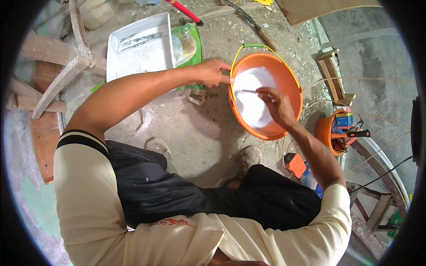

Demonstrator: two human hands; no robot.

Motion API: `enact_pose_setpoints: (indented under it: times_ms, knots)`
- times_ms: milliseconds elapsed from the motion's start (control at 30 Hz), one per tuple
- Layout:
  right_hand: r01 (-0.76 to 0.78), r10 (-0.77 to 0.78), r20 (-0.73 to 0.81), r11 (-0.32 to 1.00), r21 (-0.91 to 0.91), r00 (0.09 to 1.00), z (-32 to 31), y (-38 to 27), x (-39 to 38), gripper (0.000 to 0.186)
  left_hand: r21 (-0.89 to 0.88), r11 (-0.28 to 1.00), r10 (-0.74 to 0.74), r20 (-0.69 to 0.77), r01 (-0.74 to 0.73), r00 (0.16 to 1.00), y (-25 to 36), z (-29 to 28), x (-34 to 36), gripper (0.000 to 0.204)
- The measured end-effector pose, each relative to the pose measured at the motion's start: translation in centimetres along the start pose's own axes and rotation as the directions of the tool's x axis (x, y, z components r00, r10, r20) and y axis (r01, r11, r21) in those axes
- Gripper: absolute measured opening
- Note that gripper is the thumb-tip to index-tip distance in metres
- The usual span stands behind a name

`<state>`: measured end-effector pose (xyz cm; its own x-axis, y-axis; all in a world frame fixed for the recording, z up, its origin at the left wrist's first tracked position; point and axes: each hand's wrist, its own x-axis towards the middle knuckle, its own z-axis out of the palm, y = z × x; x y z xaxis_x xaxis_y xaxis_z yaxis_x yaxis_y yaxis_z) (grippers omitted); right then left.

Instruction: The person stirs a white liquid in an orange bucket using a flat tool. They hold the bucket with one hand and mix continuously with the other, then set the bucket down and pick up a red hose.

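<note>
An orange bucket point(288, 95) with a yellow handle and green grip stands on the floor ahead of me. White liquid, like paint point(255, 108), lies inside it. My left hand point(214, 73) is closed at the bucket's left rim, thumb and fingertips against the edge. Over the bucket, my right hand point(277, 104) pinches a thin stick point(246, 91). The stick points left above the white liquid; whether its tip dips in, I cannot tell.
A white tray point(171, 44) rests by a green-and-white bag point(193, 37) on the left. To the right are a small orange bucket of tools point(323, 131) and a wooden frame point(333, 80). A wood-handled blade point(266, 40) lies beyond. Wooden legs point(66, 80) stand far left.
</note>
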<state>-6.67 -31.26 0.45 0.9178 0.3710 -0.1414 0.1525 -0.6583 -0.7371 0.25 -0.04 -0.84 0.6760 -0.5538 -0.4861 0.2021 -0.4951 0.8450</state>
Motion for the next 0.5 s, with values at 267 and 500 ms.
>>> enact_pose_setpoints:
  times_ms: [267,500]
  knots:
    - [0.076,-0.079,0.009,0.916,-0.394,0.997,-4.5,3.2,-1.7,0.019,0.008,1.0,-0.01,0.001,0.01,1.0,-0.7,0.1,0.4,0.054]
    - [-0.02,0.04,0.122,0.987,-0.159,0.992,-0.5,-1.2,-5.4,0.021,0.007,1.0,-0.003,0.017,0.003,1.0,-0.2,0.0,0.2,0.053]
